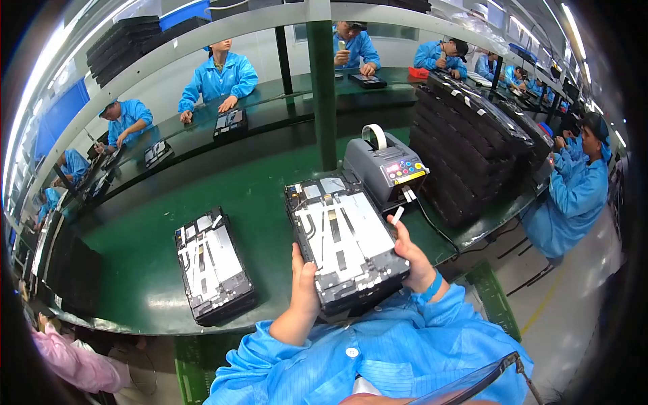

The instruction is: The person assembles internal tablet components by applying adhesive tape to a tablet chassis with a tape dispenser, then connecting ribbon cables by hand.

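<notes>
In the head view, a glossy green table [138, 260] filled the middle of the scene, its edges bent by the lens. The held stack of opened devices [347, 236], black-framed with broad white panels, was tilted in front of the person's chest, over the table's near edge. The left hand [304, 293] was closed against its left side and the right hand [415, 265] against its right, so that the stack was gripped between them. A short white strip [398, 215] stood at the right fingertips; whether it was pinched or merely stuck there, I could not tell.

A second stack of devices [214, 266] lay on the green surface to the left, apart from the hands. Just beyond the held stack, a grey tape dispenser [386, 169] carried a white roll [374, 137], and to its right rose a tall pile of black trays [459, 158]. More dark trays [67, 270] were piled at the table's left end.

A green post [323, 101] stood at the table's far side, in front of a long dark bench [266, 115] where co-workers in blue coats leaned over more devices [231, 123]. Another co-worker in blue [574, 192] was at the right, and a pink sleeve [81, 358] showed at the lower left. The pale floor [570, 297] bore a yellow line [540, 310], and strip lights [574, 30] ran along the ceiling.
</notes>
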Demonstrator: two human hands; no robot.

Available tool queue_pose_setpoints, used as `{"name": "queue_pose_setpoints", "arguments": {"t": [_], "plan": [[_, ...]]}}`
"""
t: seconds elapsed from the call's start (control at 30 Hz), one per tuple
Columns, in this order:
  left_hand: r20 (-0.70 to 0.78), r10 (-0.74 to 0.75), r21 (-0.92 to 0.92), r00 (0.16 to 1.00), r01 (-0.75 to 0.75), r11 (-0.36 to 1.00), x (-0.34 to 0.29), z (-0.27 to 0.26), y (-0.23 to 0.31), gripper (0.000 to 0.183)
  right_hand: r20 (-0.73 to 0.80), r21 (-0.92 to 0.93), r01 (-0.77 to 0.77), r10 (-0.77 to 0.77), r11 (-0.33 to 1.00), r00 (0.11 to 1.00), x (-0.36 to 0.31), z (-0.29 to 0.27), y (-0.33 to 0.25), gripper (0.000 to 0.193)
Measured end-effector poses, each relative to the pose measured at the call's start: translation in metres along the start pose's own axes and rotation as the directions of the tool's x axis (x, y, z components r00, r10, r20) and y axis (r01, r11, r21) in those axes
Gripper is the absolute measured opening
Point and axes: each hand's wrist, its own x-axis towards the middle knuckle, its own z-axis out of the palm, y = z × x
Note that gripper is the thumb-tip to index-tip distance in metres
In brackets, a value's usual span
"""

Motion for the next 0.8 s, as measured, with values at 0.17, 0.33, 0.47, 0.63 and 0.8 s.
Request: {"name": "queue_pose_setpoints", "arguments": {"t": [0.17, 0.33, 0.47, 0.63, 0.8], "plan": [[0.027, -0.004, 0.025, 1.000, 0.003, 1.000, -0.036, -0.011, 0.024, 0.099, -0.007, -0.094, -0.054, 0.054, 0.994, 0.999, -0.030, 0.019, 0.008, 0.101], [0.028, 0.024, 0.223, 0.999, -0.030, 0.974, -0.043, -0.039, 0.048, 0.080, 0.186, -0.514, 0.205, -0.125, 0.833, 0.975, -0.018, 0.012, 0.001, 0.098], [0.061, 0.311, 0.695, 0.948, -0.264, 0.669, -0.020, -0.027, 0.087, 0.042, 0.373, -0.756, 0.470, -0.291, 0.456, 0.881, 0.024, 0.040, -0.057, 0.080], [0.183, 0.501, 0.901, 0.846, -0.348, 0.259, 0.013, -0.017, 0.100, 0.027, 0.650, -0.682, 0.630, -0.089, 0.371, 0.755, 0.092, 0.108, -0.052, 0.062], [0.199, 0.543, 0.952, 0.816, -0.291, 0.089, 0.017, -0.017, 0.097, 0.021, 0.671, -0.732, 0.638, 0.092, 0.237, 0.736, 0.127, 0.124, -0.030, 0.052]]}}
